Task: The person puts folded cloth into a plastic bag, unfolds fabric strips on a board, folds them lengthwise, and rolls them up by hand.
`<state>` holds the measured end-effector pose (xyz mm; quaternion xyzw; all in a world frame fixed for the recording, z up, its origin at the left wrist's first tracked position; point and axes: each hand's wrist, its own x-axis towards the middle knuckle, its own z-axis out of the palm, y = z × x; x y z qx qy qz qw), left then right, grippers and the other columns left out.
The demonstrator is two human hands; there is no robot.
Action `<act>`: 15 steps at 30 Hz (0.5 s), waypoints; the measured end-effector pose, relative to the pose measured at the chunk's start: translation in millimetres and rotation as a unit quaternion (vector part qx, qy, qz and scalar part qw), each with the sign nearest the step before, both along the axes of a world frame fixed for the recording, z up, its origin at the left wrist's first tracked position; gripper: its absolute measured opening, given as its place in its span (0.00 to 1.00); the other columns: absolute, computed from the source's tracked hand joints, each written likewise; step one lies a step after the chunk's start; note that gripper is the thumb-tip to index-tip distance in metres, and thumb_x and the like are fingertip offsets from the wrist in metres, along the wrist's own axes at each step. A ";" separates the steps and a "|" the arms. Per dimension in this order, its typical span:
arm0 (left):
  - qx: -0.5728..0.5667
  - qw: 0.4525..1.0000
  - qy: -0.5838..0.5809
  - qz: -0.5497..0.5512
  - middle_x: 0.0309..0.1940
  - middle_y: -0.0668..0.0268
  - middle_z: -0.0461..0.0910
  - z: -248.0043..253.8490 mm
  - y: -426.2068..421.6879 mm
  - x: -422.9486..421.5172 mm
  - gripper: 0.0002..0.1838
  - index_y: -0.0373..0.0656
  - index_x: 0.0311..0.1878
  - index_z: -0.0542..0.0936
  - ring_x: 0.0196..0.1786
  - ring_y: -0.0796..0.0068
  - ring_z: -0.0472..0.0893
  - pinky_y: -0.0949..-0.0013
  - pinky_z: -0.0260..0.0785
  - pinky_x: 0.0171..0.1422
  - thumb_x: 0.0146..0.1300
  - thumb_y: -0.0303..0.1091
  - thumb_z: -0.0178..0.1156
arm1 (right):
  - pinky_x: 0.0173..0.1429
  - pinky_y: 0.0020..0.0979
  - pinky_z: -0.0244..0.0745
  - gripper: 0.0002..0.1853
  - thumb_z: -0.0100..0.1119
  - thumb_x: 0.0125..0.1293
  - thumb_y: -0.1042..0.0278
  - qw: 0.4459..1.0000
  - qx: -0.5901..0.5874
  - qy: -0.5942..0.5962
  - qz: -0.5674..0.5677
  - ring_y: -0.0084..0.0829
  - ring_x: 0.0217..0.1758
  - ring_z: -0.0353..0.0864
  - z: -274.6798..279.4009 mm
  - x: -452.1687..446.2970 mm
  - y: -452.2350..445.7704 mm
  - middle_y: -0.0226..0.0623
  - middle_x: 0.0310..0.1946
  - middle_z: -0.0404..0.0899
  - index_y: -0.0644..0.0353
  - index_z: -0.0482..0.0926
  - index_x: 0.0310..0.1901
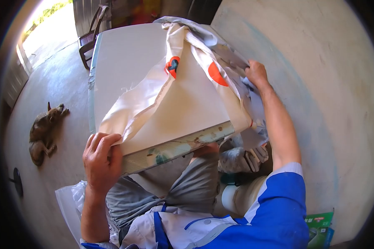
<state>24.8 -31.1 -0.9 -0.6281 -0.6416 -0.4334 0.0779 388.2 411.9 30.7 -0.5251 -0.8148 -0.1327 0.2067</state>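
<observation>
White fabric [133,99] with red-orange patches lies across a pale tabletop [133,50], spread in two long strips that meet near the far edge. My left hand [103,159] pinches the end of the left strip at the table's near left corner. On the right side, my right hand [257,74] is closed on the edge of greyish fabric [232,54] that is bunched along the table's right edge. The right strip hangs over the near right corner.
A dark chair [89,39] stands beyond the table's far left corner. A brown dog [43,133] lies on the floor at left. Bundled cloth [239,159] sits below the table's right corner, near a green package [319,226]. A wall rises at right.
</observation>
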 end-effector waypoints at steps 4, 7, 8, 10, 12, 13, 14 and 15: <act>-0.007 1.000 0.005 -0.005 0.35 0.55 0.81 0.8 0.7 1.5 0.08 0.35 0.43 0.83 0.40 0.53 0.82 0.56 0.74 0.47 0.60 0.18 0.60 | 0.61 0.52 0.80 0.13 0.64 0.62 0.67 1.000 -0.008 0.007 -0.023 0.61 0.54 0.85 0.9 15.4 0.2 0.59 0.46 0.85 0.63 0.83 0.46; -0.013 1.000 0.007 -0.006 0.36 0.54 0.81 2.1 -0.8 2.5 0.08 0.34 0.43 0.82 0.40 0.53 0.82 0.56 0.74 0.48 0.61 0.19 0.60 | 0.67 0.49 0.77 0.21 0.67 0.64 0.63 0.996 -0.031 0.047 0.071 0.57 0.62 0.81 -0.3 5.6 -21.1 0.58 0.57 0.81 0.62 0.81 0.57; -0.014 1.000 0.009 -0.007 0.36 0.54 0.81 2.5 -0.9 2.3 0.08 0.34 0.44 0.82 0.41 0.53 0.82 0.56 0.74 0.48 0.62 0.19 0.60 | 0.69 0.47 0.75 0.24 0.68 0.64 0.61 0.991 -0.019 0.062 0.118 0.55 0.65 0.80 -2.2 1.4 -35.0 0.56 0.61 0.79 0.60 0.80 0.61; -0.018 1.000 0.011 -0.005 0.36 0.54 0.82 3.1 -1.9 1.9 0.08 0.35 0.44 0.82 0.41 0.52 0.82 0.56 0.74 0.48 0.62 0.19 0.60 | 0.73 0.45 0.73 0.29 0.70 0.65 0.58 0.977 -0.047 0.086 0.189 0.52 0.69 0.77 1.1 -6.0 -65.9 0.54 0.67 0.76 0.58 0.78 0.66; -0.020 1.000 0.012 -0.002 0.36 0.54 0.82 2.9 -1.9 2.5 0.08 0.36 0.43 0.83 0.40 0.52 0.82 0.56 0.74 0.48 0.61 0.19 0.61 | 0.75 0.44 0.71 0.31 0.71 0.65 0.56 0.960 -0.125 0.102 0.230 0.52 0.73 0.74 9.9 -7.1 -97.4 0.53 0.70 0.73 0.58 0.77 0.68; -0.018 1.000 0.012 -0.002 0.36 0.54 0.82 2.7 -1.7 3.0 0.08 0.36 0.43 0.83 0.41 0.51 0.82 0.56 0.74 0.48 0.61 0.19 0.61 | 0.75 0.44 0.72 0.32 0.71 0.65 0.57 0.959 -0.119 0.094 0.241 0.52 0.72 0.74 13.3 -5.1 -110.5 0.53 0.69 0.74 0.59 0.77 0.68; -0.017 1.000 0.013 -0.002 0.36 0.54 0.82 2.5 -1.5 2.9 0.08 0.36 0.43 0.83 0.41 0.51 0.82 0.55 0.74 0.48 0.61 0.19 0.61 | 0.74 0.44 0.72 0.32 0.72 0.64 0.57 0.957 -0.112 0.086 0.251 0.52 0.72 0.75 17.0 -3.7 -123.5 0.53 0.69 0.74 0.60 0.77 0.68; -0.015 1.000 0.014 -0.001 0.36 0.54 0.82 2.4 -1.9 2.8 0.08 0.36 0.43 0.83 0.41 0.51 0.82 0.55 0.74 0.48 0.61 0.19 0.61 | 0.74 0.44 0.73 0.33 0.72 0.63 0.57 0.956 -0.105 0.079 0.262 0.53 0.72 0.75 18.0 -2.1 -132.8 0.53 0.68 0.74 0.61 0.77 0.68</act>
